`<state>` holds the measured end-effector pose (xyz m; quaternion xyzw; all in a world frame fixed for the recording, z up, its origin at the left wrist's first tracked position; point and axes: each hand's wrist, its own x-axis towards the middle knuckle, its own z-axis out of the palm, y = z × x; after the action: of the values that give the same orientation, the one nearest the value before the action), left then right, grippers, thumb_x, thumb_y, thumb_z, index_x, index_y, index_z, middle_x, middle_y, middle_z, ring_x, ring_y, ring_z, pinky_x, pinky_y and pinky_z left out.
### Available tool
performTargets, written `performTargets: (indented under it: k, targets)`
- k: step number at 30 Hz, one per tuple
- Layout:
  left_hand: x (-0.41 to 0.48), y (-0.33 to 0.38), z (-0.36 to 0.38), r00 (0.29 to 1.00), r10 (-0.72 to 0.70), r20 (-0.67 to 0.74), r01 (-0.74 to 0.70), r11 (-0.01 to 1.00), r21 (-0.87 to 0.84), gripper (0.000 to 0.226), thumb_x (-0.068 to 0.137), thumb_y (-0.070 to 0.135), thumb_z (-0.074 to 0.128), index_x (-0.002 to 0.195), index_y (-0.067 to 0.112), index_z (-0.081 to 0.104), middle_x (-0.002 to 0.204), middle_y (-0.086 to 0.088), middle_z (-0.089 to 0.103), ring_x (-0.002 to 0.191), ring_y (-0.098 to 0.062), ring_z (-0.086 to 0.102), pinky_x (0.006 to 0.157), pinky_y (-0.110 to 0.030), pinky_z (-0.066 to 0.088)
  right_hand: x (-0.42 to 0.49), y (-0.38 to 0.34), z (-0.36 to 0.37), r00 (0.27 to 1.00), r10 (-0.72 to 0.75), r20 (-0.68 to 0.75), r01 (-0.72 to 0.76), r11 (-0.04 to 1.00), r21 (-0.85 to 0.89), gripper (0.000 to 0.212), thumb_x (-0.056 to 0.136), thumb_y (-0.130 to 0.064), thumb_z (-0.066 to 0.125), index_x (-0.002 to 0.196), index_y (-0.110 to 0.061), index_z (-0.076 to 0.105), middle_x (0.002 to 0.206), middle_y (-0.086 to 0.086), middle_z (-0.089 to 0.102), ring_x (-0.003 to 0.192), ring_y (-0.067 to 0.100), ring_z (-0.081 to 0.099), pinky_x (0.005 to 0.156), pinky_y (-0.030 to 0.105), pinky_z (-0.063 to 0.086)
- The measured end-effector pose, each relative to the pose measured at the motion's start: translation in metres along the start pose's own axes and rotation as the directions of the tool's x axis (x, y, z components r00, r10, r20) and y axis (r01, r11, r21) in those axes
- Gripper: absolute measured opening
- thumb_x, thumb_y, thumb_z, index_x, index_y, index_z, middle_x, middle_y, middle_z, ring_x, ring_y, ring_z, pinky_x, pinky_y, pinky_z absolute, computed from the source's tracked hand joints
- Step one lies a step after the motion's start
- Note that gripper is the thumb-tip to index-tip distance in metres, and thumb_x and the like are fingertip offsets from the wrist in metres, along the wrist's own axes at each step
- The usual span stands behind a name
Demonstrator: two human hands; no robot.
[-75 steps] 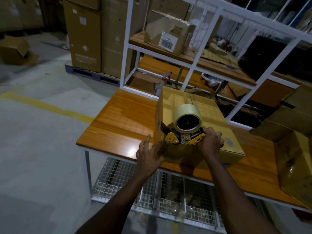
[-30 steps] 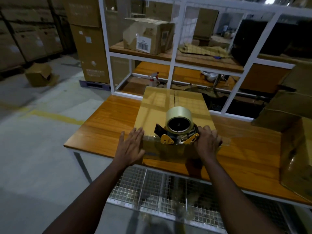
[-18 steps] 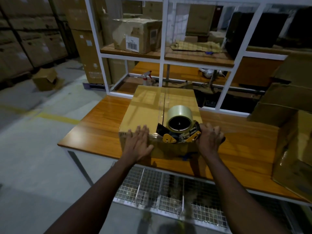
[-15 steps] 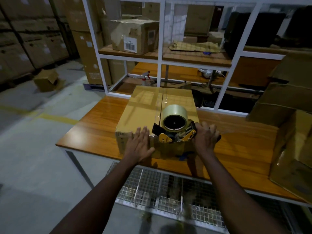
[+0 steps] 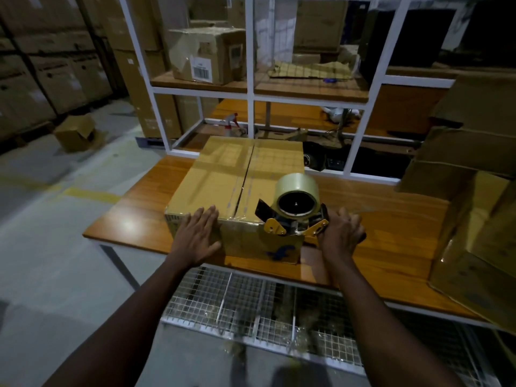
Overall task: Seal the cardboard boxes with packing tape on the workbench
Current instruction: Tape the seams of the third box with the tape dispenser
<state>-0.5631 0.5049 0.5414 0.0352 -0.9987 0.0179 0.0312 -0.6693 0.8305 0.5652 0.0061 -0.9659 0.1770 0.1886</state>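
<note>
A closed cardboard box [image 5: 223, 180] lies on the wooden workbench [image 5: 391, 227], its flaps meeting in a centre seam that runs away from me. My left hand [image 5: 198, 236] rests flat, fingers spread, on the box's near left top edge. My right hand [image 5: 342, 233] grips the handle of a tape dispenser [image 5: 293, 219] with yellow side plates and a roll of clear tape [image 5: 296, 191]. The dispenser sits at the box's near right corner, right of the seam.
More cardboard boxes [image 5: 474, 247] crowd the bench's right end. A white frame shelf [image 5: 252, 90] stands behind, holding a labelled box [image 5: 206, 54] and flat cardboard. A wire mesh shelf [image 5: 251, 308] runs under the bench. Concrete floor and stacked cartons lie to the left.
The box has turned so its near end faces me squarely. My left hand went from the box's corner to lying flat on its top edge. The dispenser shifted right of the seam.
</note>
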Motion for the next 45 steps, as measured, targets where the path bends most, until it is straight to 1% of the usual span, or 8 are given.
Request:
performTargets:
  k: [6, 8, 11, 17, 23, 28, 36, 45]
  targets:
    - [-0.024, -0.042, 0.001, 0.993, -0.106, -0.045, 0.104, 0.994, -0.038, 0.089, 0.083, 0.062, 0.025, 0.153, 0.008, 0.031, 0.16, -0.01, 0.027, 0.146, -0.034, 0.028, 0.114, -0.053, 0.02, -0.02, -0.045, 0.011, 0.994, -0.081, 0.068, 0.079, 0.996, 0.033, 0.037, 0.077, -0.017, 0.074, 0.111, -0.029, 0.063, 0.111, 0.004, 0.056, 0.102, 0.034, 0.044, 0.086, 0.044, 0.035]
    - [-0.027, -0.037, -0.005, 0.987, -0.155, -0.039, 0.152, 0.987, -0.058, 0.09, 0.082, 0.063, 0.019, 0.154, 0.009, 0.025, 0.161, -0.011, 0.024, 0.148, -0.033, 0.022, 0.116, -0.052, 0.016, -0.02, -0.056, 0.015, 0.995, -0.098, 0.033, 0.096, 0.994, 0.044, 0.029, 0.08, -0.015, 0.072, 0.106, -0.026, 0.065, 0.107, 0.005, 0.058, 0.099, 0.034, 0.045, 0.085, 0.043, 0.035]
    - [-0.02, 0.0, -0.011, 0.999, -0.047, 0.0, 0.047, 0.998, -0.048, 0.094, 0.078, 0.064, 0.01, 0.158, 0.013, 0.004, 0.165, -0.008, 0.008, 0.152, -0.025, 0.007, 0.121, -0.046, 0.002, -0.017, -0.061, 0.015, 0.993, -0.114, 0.026, 0.113, 0.993, 0.027, 0.026, 0.081, -0.014, 0.072, 0.104, -0.024, 0.067, 0.108, 0.008, 0.058, 0.099, 0.036, 0.046, 0.085, 0.045, 0.036]
    - [-0.01, 0.032, -0.002, 1.0, 0.003, 0.005, -0.003, 1.0, 0.007, 0.096, 0.078, 0.064, 0.009, 0.157, 0.01, 0.008, 0.165, -0.01, 0.003, 0.152, -0.025, 0.005, 0.123, -0.044, 0.004, -0.014, -0.056, 0.014, 0.989, -0.147, -0.012, 0.148, 0.989, 0.02, 0.028, 0.076, -0.015, 0.074, 0.102, -0.025, 0.068, 0.102, 0.006, 0.058, 0.092, 0.034, 0.047, 0.079, 0.043, 0.035]
    - [-0.014, 0.03, 0.003, 0.999, 0.022, -0.038, -0.023, 0.999, -0.027, 0.092, 0.08, 0.061, 0.02, 0.158, 0.012, 0.011, 0.164, -0.008, 0.009, 0.151, -0.025, 0.011, 0.123, -0.044, 0.005, -0.012, -0.003, 0.014, 0.997, -0.026, -0.069, 0.033, 0.995, 0.099, 0.033, 0.074, -0.01, 0.075, 0.104, -0.022, 0.069, 0.104, 0.005, 0.06, 0.1, 0.033, 0.044, 0.087, 0.043, 0.033]
    - [-0.009, 0.053, -0.006, 0.995, -0.097, -0.034, 0.094, 0.993, -0.073, 0.095, 0.078, 0.065, 0.007, 0.157, 0.013, 0.015, 0.165, -0.008, 0.011, 0.151, -0.028, 0.009, 0.121, -0.048, 0.0, -0.01, 0.004, 0.014, 0.998, 0.013, -0.058, -0.006, 0.993, 0.121, 0.034, 0.074, -0.007, 0.075, 0.104, -0.022, 0.068, 0.105, 0.006, 0.059, 0.103, 0.034, 0.044, 0.086, 0.044, 0.034]
    - [0.007, 0.088, -0.003, 1.0, 0.021, -0.004, -0.021, 1.0, -0.01, 0.096, 0.077, 0.065, 0.003, 0.158, 0.014, 0.002, 0.165, -0.007, -0.001, 0.152, -0.026, 0.002, 0.122, -0.046, 0.002, -0.01, 0.01, 0.014, 1.0, -0.001, -0.028, 0.005, 0.991, 0.136, 0.042, 0.073, -0.005, 0.074, 0.11, -0.023, 0.067, 0.107, 0.007, 0.058, 0.101, 0.036, 0.045, 0.085, 0.044, 0.034]
    - [0.007, 0.088, 0.001, 1.0, 0.011, -0.005, -0.011, 1.0, -0.005, 0.094, 0.079, 0.064, 0.012, 0.158, 0.015, 0.007, 0.165, -0.006, 0.004, 0.152, -0.026, 0.006, 0.122, -0.046, 0.004, -0.019, 0.07, 0.036, 0.986, 0.15, -0.072, -0.136, 0.975, 0.178, 0.022, 0.076, -0.022, 0.076, 0.095, -0.027, 0.065, 0.1, 0.005, 0.055, 0.098, 0.035, 0.044, 0.083, 0.045, 0.035]
